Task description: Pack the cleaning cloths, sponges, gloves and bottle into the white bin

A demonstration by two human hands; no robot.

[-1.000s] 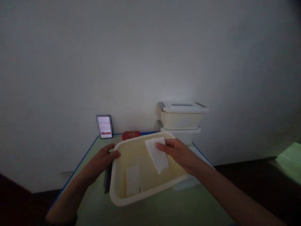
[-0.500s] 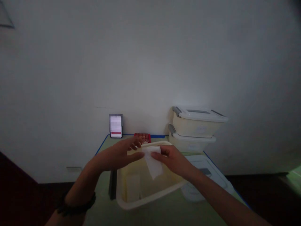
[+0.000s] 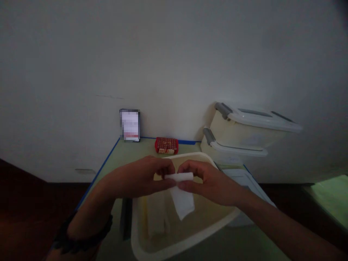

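A thin white strip (image 3: 182, 204), gauze-like or tissue-like, hangs down with its upper end rolled into a small tube. My left hand (image 3: 148, 177) is closed on the left end of that tube. On the other side, my right hand (image 3: 208, 181) pinches it between thumb and fingers near the right end. Both hands are over an open cream plastic bin (image 3: 174, 250), and the strip dangles into it. Inside the bin, at the left, stands a pale block-like thing (image 3: 156, 215) whose kind I cannot make out.
Against the wall a tablet-like screen (image 3: 130, 125) leans, and a red patterned packet (image 3: 166, 145) lies nearby. Two lidded storage boxes (image 3: 241, 134) are stacked at the back right. A loose white lid (image 3: 241, 177) lies partly under my right arm. The green tabletop (image 3: 112, 156) has blue edges.
My left hand has moved from spread fingers to gripping the strip. The strip's top now forms a rolled tube between both hands. The view has tilted downward.
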